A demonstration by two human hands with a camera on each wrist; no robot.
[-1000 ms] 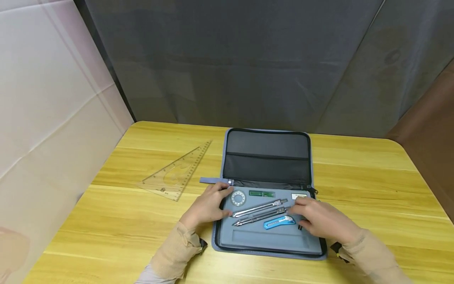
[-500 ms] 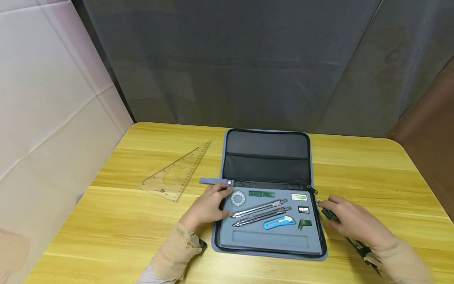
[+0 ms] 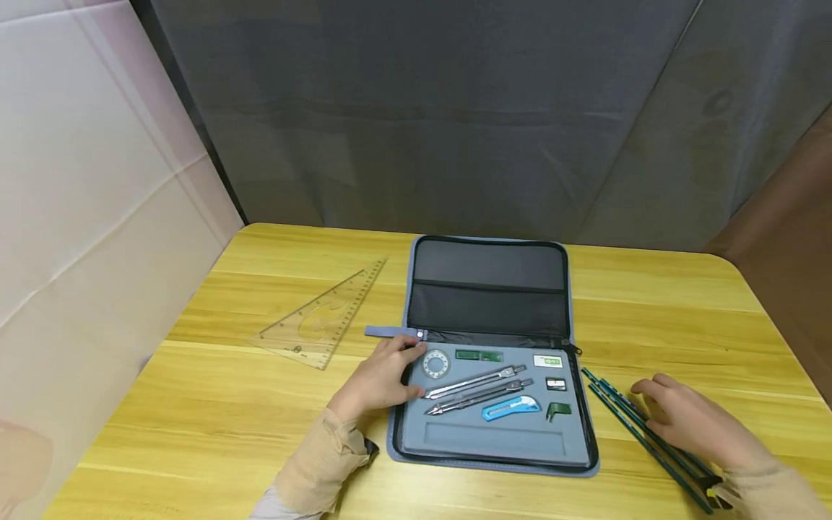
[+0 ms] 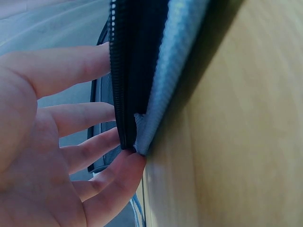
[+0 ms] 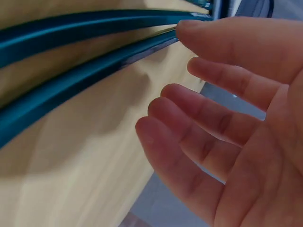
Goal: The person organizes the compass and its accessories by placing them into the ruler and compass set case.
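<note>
A zip case point(image 3: 490, 263) lies unfolded on the table with a grey tray point(image 3: 416, 451) in its near half. My left hand point(image 3: 380, 375) rests at the tray's left side; in the left wrist view its fingertips touch the black zip edge point(image 4: 116, 85). To the right of the case lie several dark green pencils point(image 3: 650, 449). My right hand point(image 3: 698, 422) hovers just beside them with loosely bent fingers and holds nothing. The tray carries two metal compasses point(image 3: 471, 381), a blue utility knife point(image 3: 511, 408), a sharpener point(image 3: 555, 384) and an eraser point(image 3: 548, 361).
A clear set square point(image 3: 354, 303) lies left of the case. A round dial point(image 3: 435, 353), a green lead box point(image 3: 479, 355) and a small green bent piece point(image 3: 559, 409) sit in the tray. A dark curtain point(image 3: 422, 130) hangs behind the table.
My right hand has moved right from above the tray, set the green pencils on the table and let them go. My left hand has stayed at the case's left edge.
</note>
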